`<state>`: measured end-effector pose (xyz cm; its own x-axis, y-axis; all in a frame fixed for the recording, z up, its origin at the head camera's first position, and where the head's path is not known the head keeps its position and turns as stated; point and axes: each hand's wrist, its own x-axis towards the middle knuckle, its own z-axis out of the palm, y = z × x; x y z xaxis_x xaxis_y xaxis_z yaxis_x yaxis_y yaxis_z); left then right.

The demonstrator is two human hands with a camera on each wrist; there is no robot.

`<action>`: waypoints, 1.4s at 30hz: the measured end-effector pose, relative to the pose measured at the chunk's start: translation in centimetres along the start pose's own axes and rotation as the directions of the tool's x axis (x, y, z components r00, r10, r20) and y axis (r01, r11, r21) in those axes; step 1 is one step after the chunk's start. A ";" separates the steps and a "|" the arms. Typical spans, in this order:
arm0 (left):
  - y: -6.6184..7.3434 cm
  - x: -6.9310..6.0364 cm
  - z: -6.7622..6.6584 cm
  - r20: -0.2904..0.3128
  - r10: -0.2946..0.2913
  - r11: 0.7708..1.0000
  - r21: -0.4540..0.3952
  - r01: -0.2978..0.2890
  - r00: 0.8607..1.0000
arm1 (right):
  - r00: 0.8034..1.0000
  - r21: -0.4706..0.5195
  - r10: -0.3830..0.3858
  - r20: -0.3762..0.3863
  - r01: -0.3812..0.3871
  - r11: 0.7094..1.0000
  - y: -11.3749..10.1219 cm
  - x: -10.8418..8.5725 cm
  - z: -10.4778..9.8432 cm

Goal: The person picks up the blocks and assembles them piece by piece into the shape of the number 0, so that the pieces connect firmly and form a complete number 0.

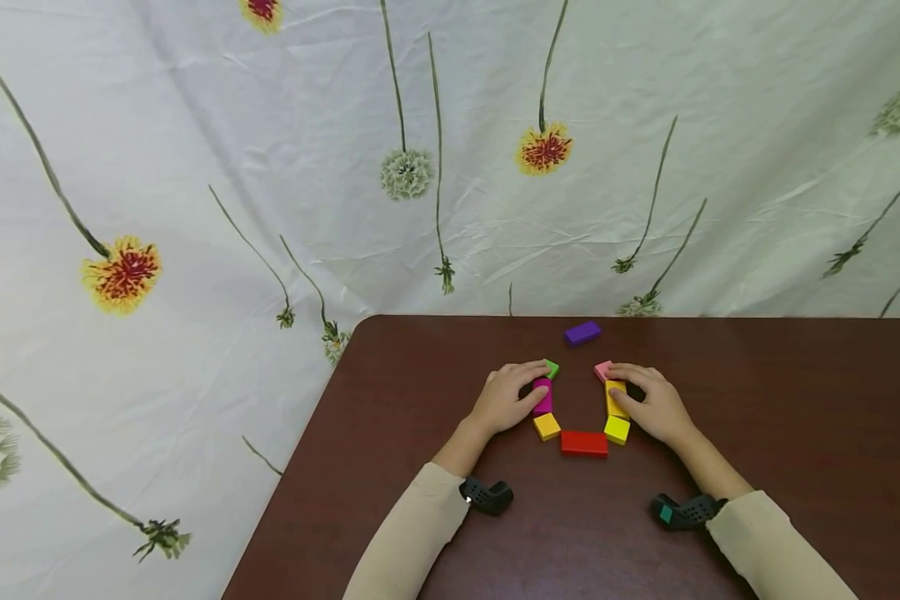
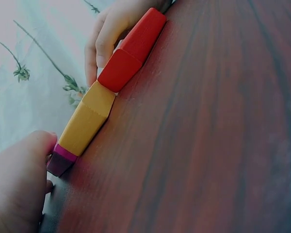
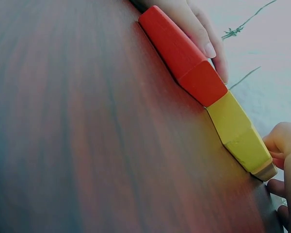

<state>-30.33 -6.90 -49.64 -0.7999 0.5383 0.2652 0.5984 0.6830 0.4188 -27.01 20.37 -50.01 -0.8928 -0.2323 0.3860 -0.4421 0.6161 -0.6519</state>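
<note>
My left hand (image 1: 505, 396) lies at the left side of a ring of coloured blocks. Its fingertips touch a green block (image 1: 552, 369) and its thumb rests on a magenta block (image 1: 543, 402). Opposite, my right hand (image 1: 656, 406) has its fingertips at a pink block (image 1: 602, 370) and its thumb on a yellow-orange block (image 1: 614, 406). An orange-yellow block (image 1: 547, 427) sits below the magenta one, and a bright yellow block (image 1: 617, 430) below the yellow-orange one. Between these lies a red block (image 1: 584, 444). The wrist views show the red block (image 2: 136, 46) meeting its neighbours at the corners.
A purple block (image 1: 582, 332) lies apart, near the far edge of the dark brown table (image 1: 420, 358). Behind the table hangs a white cloth (image 1: 330, 108) printed with flowers. Dark bands (image 1: 487, 496) are worn on both wrists.
</note>
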 end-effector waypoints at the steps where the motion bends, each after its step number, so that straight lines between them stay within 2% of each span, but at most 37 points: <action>1: 0.0 0.0 0.0 0.004 -0.003 1.000 0.001 0.003 1.000 | 1.000 -0.001 -0.005 -0.003 0.005 1.000 -0.1 0.0 0.0; 8: -0.1 -0.2 -0.1 -0.003 -0.016 1.000 -0.013 0.016 1.000 | 1.000 0.004 -0.012 -0.003 0.012 1.000 -0.4 0.0 0.1; 18: -0.3 -0.5 0.0 -0.016 -0.023 0.999 -0.026 0.023 1.000 | 0.993 0.098 0.103 0.056 -0.109 0.989 -0.6 0.4 -0.4; 22: -0.4 -0.4 -0.1 -0.033 -0.019 0.999 -0.031 0.018 0.999 | 0.992 0.091 0.114 0.062 -0.119 0.989 -0.9 1.9 -1.2; 30: -0.6 -0.2 -0.1 -0.036 -0.018 1.000 -0.026 0.017 0.999 | 0.984 -0.024 0.131 0.123 -0.129 0.991 -1.9 6.5 -2.3; 35: -0.4 -0.1 0.1 -0.030 -0.022 1.000 -0.019 0.022 0.999 | 0.972 -0.079 0.167 0.164 -0.156 0.985 -2.6 8.5 -2.2; 42: -0.2 0.1 0.2 -0.036 -0.012 1.000 -0.014 0.012 0.999 | 0.967 -0.173 0.168 0.191 -0.135 0.976 -2.7 10.3 -1.4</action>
<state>-30.52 -6.93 -49.84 -0.8082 0.5121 0.2908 0.5884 0.6820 0.4344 -34.87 17.40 -43.34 -0.9542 -0.2647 0.1391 -0.2955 0.7629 -0.5750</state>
